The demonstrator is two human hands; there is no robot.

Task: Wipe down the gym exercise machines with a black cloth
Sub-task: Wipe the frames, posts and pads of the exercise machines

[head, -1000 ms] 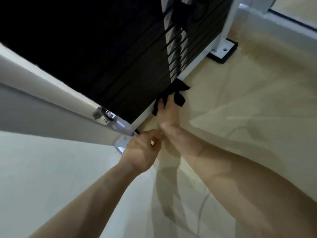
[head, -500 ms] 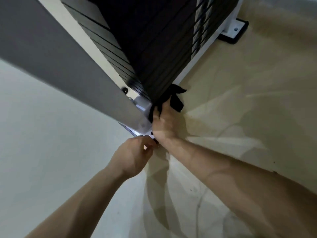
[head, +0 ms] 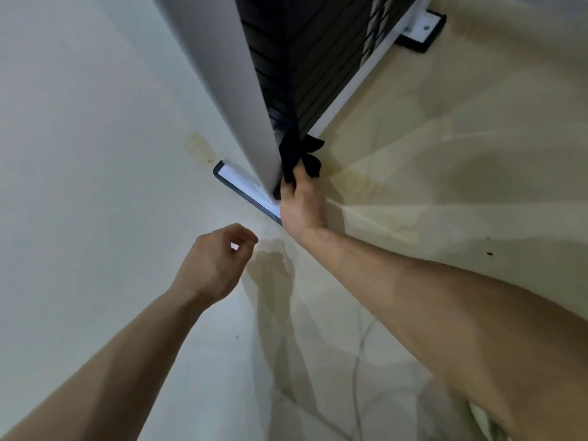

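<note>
In the head view, the right hand [head: 302, 202] reaches down to the bottom corner of the gym machine [head: 318, 58], which is a white metal frame around a stack of black weight plates [head: 286, 68]. This hand grips a crumpled black cloth [head: 300, 154]. The fingers are curled around its lower part, and the cloth is pressed against the corner where the weight plates meet the wide white upright post [head: 222, 74]. Loose ends of the cloth stick out to the right, above the fingers. Just beside the wrist, the post stands on a flat white foot plate with a dark rim [head: 237, 183], which lies on the glossy pale beige floor [head: 445, 186]. A white bottom rail [head: 359, 81] runs from the cloth to a second foot plate [head: 420, 27] at the far end. The left hand [head: 216, 262] hangs in the air below the near foot plate, apart from the machine. Its fingers are loosely curled, with the thumb and forefinger tips close together, and it holds nothing.
</note>
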